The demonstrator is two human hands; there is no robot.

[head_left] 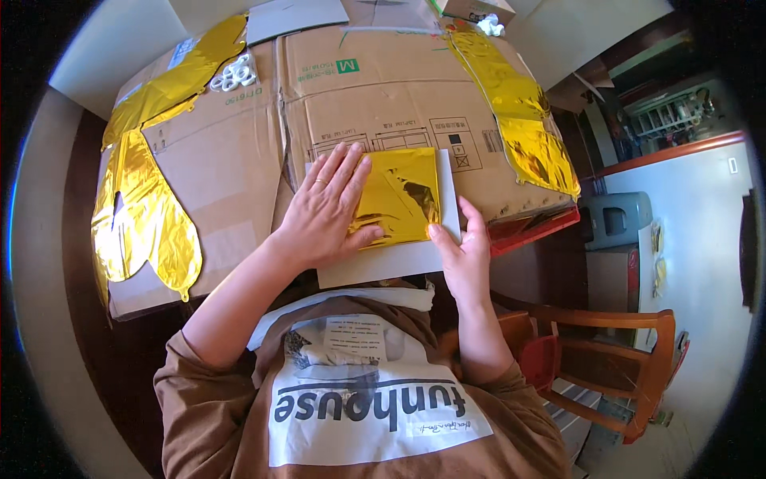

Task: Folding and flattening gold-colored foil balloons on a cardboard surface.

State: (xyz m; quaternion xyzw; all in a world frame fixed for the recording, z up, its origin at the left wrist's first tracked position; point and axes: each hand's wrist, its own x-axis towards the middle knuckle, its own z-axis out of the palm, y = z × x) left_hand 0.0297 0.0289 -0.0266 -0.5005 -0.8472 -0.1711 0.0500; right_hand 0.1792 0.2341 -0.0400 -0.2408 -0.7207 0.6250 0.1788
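Folded gold foil, shiny and nearly square, flat on a white board, just in front of a brown shirt. Left hand flat on the left part of the foil, grip wide open, fingers straight and close together, nothing held. Thin ring on one finger. Right hand at the other side, thumb on the foil's near right edge, fingers by the side of the board. Grip about half open; cannot tell about any pinch on the board. Under all this, a brown cardboard bench. Far to the left, a big gold shape with round ends, and small white rolls beside it. Far to the right, a long crinkly gold strip. Past the bench, a grey-blue stool and a wooden chair.
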